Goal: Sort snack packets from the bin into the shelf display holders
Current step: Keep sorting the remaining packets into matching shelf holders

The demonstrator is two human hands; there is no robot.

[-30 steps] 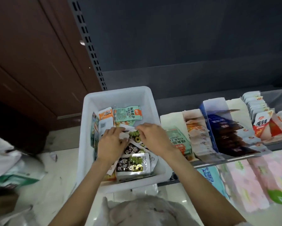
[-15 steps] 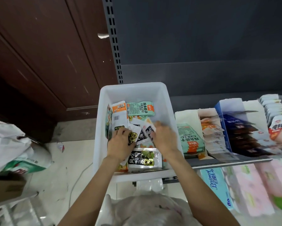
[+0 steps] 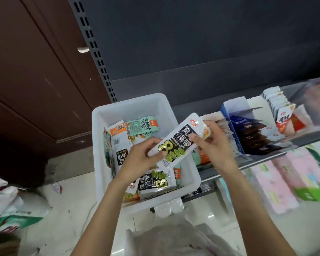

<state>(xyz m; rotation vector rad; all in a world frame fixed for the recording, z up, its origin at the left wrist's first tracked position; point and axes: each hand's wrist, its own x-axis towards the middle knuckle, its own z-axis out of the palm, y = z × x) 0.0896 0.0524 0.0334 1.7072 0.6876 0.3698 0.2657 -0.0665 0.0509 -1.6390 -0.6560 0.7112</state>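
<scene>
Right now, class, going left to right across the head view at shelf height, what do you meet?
Brown wooden door → white bin → left hand → black-and-white snack packet → right hand → blue display holder → red-and-white packets.

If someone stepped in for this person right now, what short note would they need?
Left hand and right hand both grip one black-and-white seaweed packet, lifted above the white bin.
Bin sits on the shelf's left end; more packets lie inside, including another seaweed packet.
Display holders to the right already hold stock.
Left: place the held packet in its holder, then sort the rest.
</scene>
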